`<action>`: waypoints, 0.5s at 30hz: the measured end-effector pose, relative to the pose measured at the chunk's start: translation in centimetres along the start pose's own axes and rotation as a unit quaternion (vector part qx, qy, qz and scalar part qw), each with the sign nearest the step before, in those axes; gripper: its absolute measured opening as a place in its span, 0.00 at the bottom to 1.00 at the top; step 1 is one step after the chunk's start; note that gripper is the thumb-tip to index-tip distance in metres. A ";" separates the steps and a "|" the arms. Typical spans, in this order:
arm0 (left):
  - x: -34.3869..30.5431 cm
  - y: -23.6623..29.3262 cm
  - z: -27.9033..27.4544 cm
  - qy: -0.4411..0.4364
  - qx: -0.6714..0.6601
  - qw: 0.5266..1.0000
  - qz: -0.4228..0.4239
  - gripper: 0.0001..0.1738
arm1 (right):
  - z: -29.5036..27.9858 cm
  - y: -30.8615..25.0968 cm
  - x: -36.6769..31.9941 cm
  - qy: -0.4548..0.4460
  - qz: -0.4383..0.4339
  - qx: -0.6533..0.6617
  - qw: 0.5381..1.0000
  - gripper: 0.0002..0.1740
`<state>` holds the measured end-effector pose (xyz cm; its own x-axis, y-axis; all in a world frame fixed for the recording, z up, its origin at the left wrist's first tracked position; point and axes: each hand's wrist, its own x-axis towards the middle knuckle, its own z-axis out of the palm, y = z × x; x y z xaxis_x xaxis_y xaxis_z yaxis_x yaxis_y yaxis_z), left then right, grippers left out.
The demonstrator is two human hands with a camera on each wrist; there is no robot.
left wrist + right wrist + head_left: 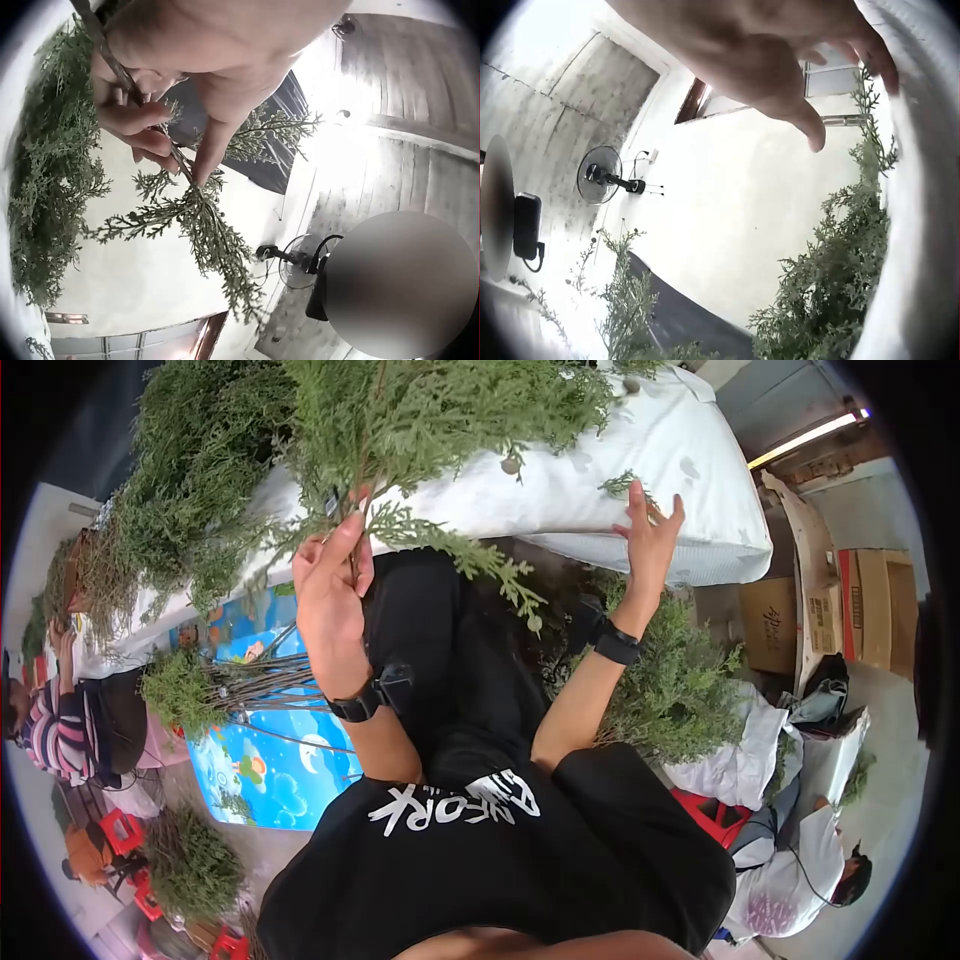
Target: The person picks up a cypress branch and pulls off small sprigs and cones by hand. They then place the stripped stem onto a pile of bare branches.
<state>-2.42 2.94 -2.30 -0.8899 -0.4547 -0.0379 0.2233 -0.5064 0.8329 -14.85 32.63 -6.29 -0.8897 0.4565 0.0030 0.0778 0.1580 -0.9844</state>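
My left hand (335, 595) grips the woody stem of a leafy evergreen branch (400, 420), which spreads up and over the white-covered table. In the left wrist view, thumb and fingers close round the brown stem (112, 60), with green sprays (217, 232) beyond the fingertips. A side spray (490, 565) hangs out to the right of this hand. My right hand (650, 545) is raised at the table's near edge, thumb and fingers apart. Beside its fingertips lies a small green sprig (618, 484) on the white cover; the right wrist view shows the sprig (866, 97) right at a finger.
A heap of cut greenery (215, 460) covers the left of the white-covered table (690, 470). Bundled stems (270, 685) lie on a blue printed board (280, 780) at my left. More greenery (680, 680) and cardboard boxes (770, 625) stand right. Other people sit at both sides.
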 end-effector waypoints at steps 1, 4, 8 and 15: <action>-0.1 0.1 0.1 -0.012 0.019 1.000 0.011 0.11 | 0.0 0.1 -0.1 0.046 -0.045 -0.042 0.997 0.51; -0.8 0.4 1.2 -0.017 0.023 1.000 0.010 0.08 | 0.0 0.5 0.0 0.163 -0.174 -0.088 0.967 0.45; -1.3 0.3 1.4 0.029 0.020 0.999 -0.018 0.10 | -0.1 0.6 0.3 0.214 -0.269 -0.073 0.936 0.32; -2.2 1.4 2.0 0.038 0.013 0.999 0.010 0.06 | 0.2 1.8 0.4 0.154 -0.105 -0.276 0.943 0.22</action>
<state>-0.99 4.69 0.09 -0.8524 -0.5192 -0.0620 0.2292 -0.4774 0.8482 -15.13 32.88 -8.07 -0.7459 0.5827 0.3227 0.2115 0.6666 -0.7148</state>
